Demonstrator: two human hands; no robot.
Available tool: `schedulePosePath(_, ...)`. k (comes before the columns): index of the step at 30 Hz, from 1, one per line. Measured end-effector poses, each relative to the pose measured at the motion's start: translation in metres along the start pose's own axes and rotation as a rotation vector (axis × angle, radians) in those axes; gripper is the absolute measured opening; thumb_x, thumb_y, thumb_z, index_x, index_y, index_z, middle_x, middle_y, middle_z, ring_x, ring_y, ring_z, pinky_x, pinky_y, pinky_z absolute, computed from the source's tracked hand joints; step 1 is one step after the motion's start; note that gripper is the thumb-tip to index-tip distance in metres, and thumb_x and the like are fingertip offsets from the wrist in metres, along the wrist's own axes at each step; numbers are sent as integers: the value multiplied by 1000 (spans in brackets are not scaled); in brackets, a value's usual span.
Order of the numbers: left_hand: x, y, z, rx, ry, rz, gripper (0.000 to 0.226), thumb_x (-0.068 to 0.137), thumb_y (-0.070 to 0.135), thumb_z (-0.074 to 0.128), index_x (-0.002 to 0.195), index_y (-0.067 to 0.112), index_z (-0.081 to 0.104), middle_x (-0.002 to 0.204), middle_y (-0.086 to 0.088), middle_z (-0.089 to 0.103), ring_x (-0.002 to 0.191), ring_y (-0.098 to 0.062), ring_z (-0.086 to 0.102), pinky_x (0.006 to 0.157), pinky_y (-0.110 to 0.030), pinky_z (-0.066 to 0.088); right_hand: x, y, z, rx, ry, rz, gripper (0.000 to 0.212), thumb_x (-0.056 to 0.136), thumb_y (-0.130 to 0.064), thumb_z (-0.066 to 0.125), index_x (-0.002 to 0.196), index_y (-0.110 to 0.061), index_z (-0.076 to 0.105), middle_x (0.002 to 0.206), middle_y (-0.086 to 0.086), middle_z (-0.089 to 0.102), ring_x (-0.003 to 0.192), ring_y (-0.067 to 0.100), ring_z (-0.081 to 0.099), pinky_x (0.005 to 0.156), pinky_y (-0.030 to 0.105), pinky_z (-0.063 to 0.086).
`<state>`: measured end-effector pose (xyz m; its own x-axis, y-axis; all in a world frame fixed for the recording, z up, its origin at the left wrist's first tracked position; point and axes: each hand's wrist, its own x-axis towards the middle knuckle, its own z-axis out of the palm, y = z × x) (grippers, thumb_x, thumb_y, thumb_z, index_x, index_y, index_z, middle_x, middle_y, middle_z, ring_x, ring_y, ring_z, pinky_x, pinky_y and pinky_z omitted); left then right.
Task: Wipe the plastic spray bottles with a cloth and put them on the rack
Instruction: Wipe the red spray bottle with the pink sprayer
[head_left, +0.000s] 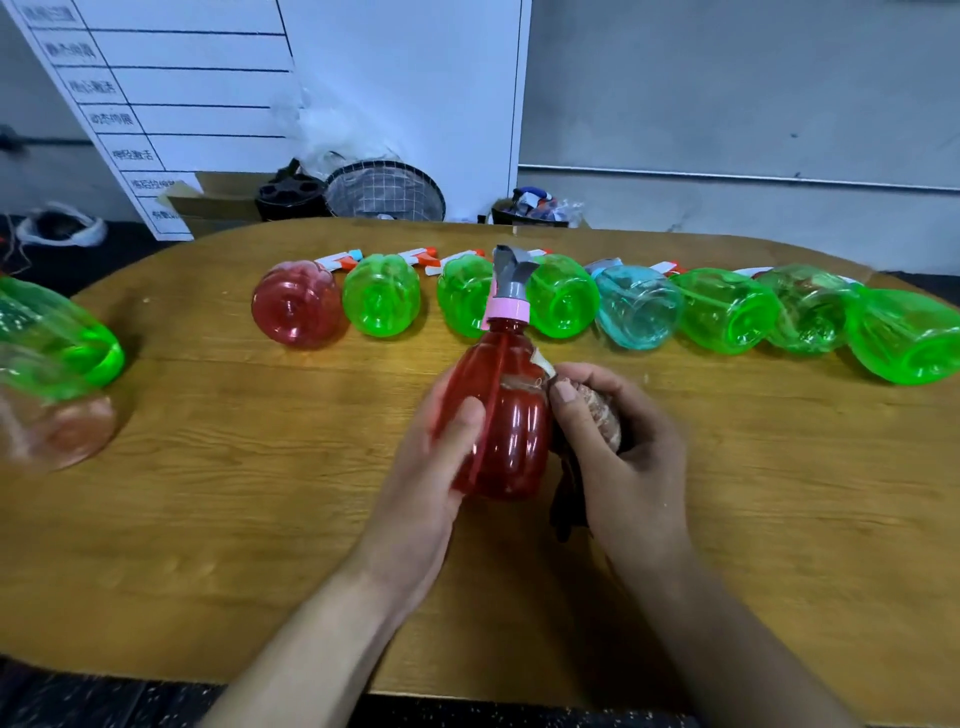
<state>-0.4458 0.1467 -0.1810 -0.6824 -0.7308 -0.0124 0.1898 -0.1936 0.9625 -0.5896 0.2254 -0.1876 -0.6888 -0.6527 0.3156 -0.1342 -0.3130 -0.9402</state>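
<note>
Left hand (441, 457) gripped the red bottle (501, 415) over mid-desk (208, 519); right hand (618, 441) held the bunched cloth (597, 415) pressed to its 3 o'clock side. Long axis ran 6 to 12, gray nozzle (511, 273) pointing 12, base toward the person. Wiping looked mid-way on this one. Beyond, a row of bottles (561, 301) lay on their sides, bases toward 6, from 10 round to 2, likely still to do. Two more (57, 338) lay at 9. No rack visible, so the count done was unclear.
</note>
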Motion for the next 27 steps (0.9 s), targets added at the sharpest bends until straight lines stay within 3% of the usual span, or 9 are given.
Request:
schedulePosePath(3,0,-1,0,76,21,24,68,79,59,82,141,41,61,137,4,70,130,-15,65,105,-39,52,-1,-1,0,5,1,-12,16,94,-18,72,109,-13,76,103,6,76,95,25,73,82,42,60)
schedulePosePath(7,2,-2,2,46,20,41,62,87,51,73,146,38,56,138,5,70,131,-16,65,108,-41,51,2,-2,-4,81,38,29,16,95,-20,74,110,-16,74,111,10,75,102,32,72,85,44,60)
schedulePosePath(11,3,-6,3,19,18,16,57,96,46,60,151,34,52,142,1,68,136,-20,62,116,-56,45,3,-2,-6,129,56,71,19,91,-20,72,109,-15,67,110,19,70,89,30,69,73,40,60)
schedulePosePath(14,2,-8,5,72,-1,24,59,93,49,71,149,38,54,141,5,69,134,-15,63,112,-43,49,3,-3,-4,70,18,2,13,94,-17,73,104,-12,67,103,12,71,88,29,68,76,39,59)
schedulePosePath(16,2,-9,3,83,21,37,57,90,41,77,145,36,59,137,5,71,133,-14,64,108,-33,52,2,-4,-2,47,-16,-36,13,95,-14,74,104,-8,67,99,2,71,87,19,68,75,28,57)
schedulePosePath(18,3,-9,1,70,42,49,58,87,41,79,142,37,62,136,3,72,133,-16,64,112,-39,49,2,-3,-2,30,-29,-43,14,95,-14,73,105,-6,67,99,3,70,88,19,67,75,30,57)
schedulePosePath(21,5,-9,-1,33,63,55,61,91,40,70,149,38,52,139,4,70,134,-17,64,115,-51,46,4,-1,-4,31,12,-17,12,93,-18,72,104,-12,70,101,10,71,91,30,68,78,43,59)
schedulePosePath(24,5,-11,1,0,46,41,52,95,36,53,146,44,51,137,7,71,131,-16,66,103,-40,56,4,-3,-4,37,9,3,6,95,-17,75,100,-15,74,98,5,73,87,25,69,75,37,59)
schedulePosePath(27,6,-13,1,24,30,37,51,95,38,56,145,45,51,137,9,70,131,-14,65,100,-36,55,2,-6,-3,-1,1,-30,11,92,-15,72,102,-11,76,99,4,74,89,22,71,77,33,59)
